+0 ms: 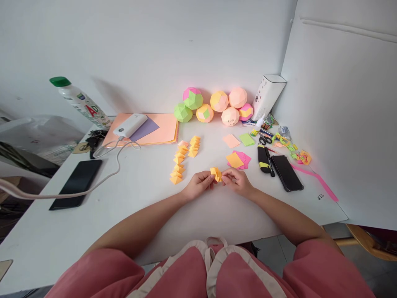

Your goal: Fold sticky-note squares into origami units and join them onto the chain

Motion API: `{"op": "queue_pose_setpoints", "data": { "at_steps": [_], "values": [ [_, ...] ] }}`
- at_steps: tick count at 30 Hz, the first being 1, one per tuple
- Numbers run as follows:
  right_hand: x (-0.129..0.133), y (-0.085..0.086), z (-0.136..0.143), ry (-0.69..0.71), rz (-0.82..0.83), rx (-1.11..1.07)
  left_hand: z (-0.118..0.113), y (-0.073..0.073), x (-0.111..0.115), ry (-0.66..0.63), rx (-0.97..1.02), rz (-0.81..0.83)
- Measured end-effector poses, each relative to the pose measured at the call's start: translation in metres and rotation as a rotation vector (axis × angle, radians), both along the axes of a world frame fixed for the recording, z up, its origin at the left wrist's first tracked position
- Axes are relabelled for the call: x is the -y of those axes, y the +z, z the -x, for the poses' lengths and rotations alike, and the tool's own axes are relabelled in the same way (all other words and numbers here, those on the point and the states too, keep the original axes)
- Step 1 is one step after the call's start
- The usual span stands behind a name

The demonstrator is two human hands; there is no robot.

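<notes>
A small orange folded paper piece point(216, 174) is held just above the white table, between my two hands. My left hand point(200, 183) pinches its left side with thumb and fingers. On the other side, my right hand point(237, 181) has its fingertips closed on the right edge. Left of my hands, similar orange folded pieces point(178, 169) stand in a row, with a shorter row point(194, 145) beside it. Just beyond my right hand lie an orange paper square point(235, 160) and pink squares point(245, 159), overlapping.
Several paper balls point(219, 101) sit against the wall. Peach point(231, 141) and green squares point(247, 139) lie before them. At right are scissors point(265, 140), a box cutter point(263, 159) and a phone point(287, 173). A power bank point(130, 125), cable, bottle point(82, 101) and black phone point(76, 184) occupy the left.
</notes>
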State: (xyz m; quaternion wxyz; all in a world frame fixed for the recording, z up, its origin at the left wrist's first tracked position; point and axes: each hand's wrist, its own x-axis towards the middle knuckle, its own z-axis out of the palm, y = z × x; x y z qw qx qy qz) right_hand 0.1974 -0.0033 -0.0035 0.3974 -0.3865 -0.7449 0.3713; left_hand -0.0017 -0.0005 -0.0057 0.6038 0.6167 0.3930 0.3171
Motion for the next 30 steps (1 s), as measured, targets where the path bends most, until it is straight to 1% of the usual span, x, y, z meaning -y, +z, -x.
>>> {"op": "queue_pose_setpoints", "data": {
  "at_steps": [2,3,5,7,12,16,20,24,30],
  "values": [
    [-0.0004,0.0003,0.0013,-0.003,0.187,-0.118,0.0003,0.0004,0.0003,-0.028,-0.026,-0.047],
    [-0.0008,0.0005,0.0017,0.001,0.253,-0.155,0.0003,0.0004,0.0005,-0.043,-0.035,-0.074],
    [-0.0013,0.0007,0.0020,0.019,0.333,-0.197,-0.0001,-0.0003,0.0011,-0.066,-0.029,-0.113],
    [-0.0013,0.0007,0.0022,0.035,0.368,-0.216,-0.0010,-0.0021,0.0017,-0.062,0.005,-0.111],
    [-0.0006,0.0015,0.0037,0.023,0.393,-0.241,-0.0037,-0.0075,0.0018,0.036,0.152,0.003],
    [-0.0010,0.0032,0.0046,0.008,0.404,-0.247,-0.0048,-0.0085,0.0017,0.037,0.213,0.016],
    [-0.0010,0.0040,0.0043,0.003,0.414,-0.256,-0.0044,-0.0079,0.0026,0.047,0.189,0.022],
    [-0.0004,0.0040,0.0035,0.023,0.404,-0.235,-0.0034,-0.0061,0.0035,0.015,0.171,0.017],
    [-0.0013,0.0033,0.0034,0.018,0.391,-0.222,-0.0030,-0.0062,0.0031,0.031,0.141,0.002]
  ]
}}
